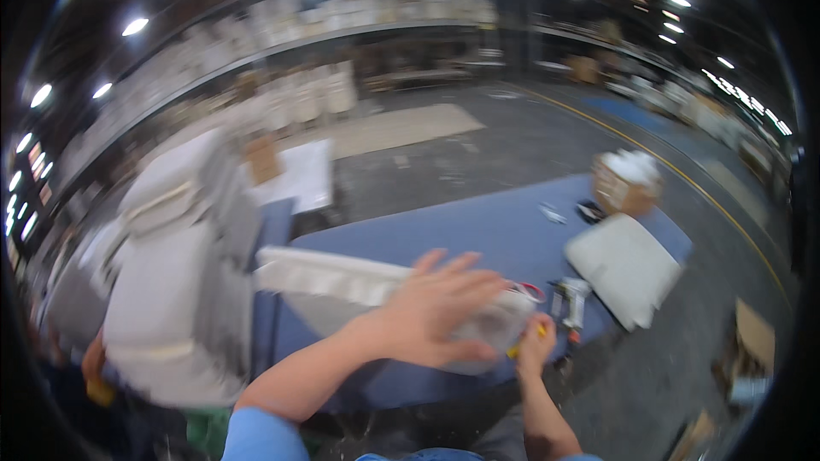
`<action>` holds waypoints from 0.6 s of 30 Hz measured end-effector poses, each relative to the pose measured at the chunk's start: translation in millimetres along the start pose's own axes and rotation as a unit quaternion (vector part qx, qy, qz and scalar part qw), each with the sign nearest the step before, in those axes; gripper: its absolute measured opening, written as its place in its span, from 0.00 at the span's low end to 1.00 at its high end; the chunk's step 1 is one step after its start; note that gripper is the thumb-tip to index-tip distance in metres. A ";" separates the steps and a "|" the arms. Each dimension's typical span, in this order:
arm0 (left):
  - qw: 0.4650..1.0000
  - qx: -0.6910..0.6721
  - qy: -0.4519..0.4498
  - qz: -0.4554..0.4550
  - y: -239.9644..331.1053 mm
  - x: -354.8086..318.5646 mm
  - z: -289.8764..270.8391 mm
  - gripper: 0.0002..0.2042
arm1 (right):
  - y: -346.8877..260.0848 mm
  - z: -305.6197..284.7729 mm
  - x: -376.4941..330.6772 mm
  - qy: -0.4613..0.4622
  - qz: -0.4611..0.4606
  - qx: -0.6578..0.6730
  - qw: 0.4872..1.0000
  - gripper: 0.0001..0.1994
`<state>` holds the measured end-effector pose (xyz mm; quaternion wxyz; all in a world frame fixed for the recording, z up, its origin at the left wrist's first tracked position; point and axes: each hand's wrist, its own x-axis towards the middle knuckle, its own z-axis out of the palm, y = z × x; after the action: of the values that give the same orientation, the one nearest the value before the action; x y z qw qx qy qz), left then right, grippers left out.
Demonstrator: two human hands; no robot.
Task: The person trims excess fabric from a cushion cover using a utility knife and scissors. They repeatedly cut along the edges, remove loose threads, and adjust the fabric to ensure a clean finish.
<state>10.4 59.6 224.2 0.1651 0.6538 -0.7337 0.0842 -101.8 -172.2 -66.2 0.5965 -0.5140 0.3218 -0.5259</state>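
Observation:
A whitish fabric-covered piece (333,282) with a raised, gathered edge lies across the blue-topped table (410,235) in front of me. My left hand (444,303) is over its right part, palm down, fingers spread; contact is hard to make out in the blur. Beyond that end, my right hand (535,343) is closed around a small yellow-handled tool (515,348), whose kind is unclear. A red ring-shaped thing (533,292) shows just above the right hand. Right of it lies a white and dark staple-gun-like tool (576,303).
Pale upholstered pieces (171,290) are stacked at the left, with another person's hand (94,363) beside them. On the table's right are a flat white panel (623,269), a dark small object (589,211) and a cardboard box (622,192) of white material. Loaded shelves (376,30) stand behind.

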 end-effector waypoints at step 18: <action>0.990 -0.060 -0.044 -0.118 24.8 89.1 13.6 0.20 | -35.2 -42.1 50.8 -0.186 0.059 -0.478 0.856 0.23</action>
<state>-23.9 -24.8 245.2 0.1805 0.7275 -0.6619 -0.0086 -139.0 -229.6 -35.9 0.3557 -0.8040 0.4469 -0.1655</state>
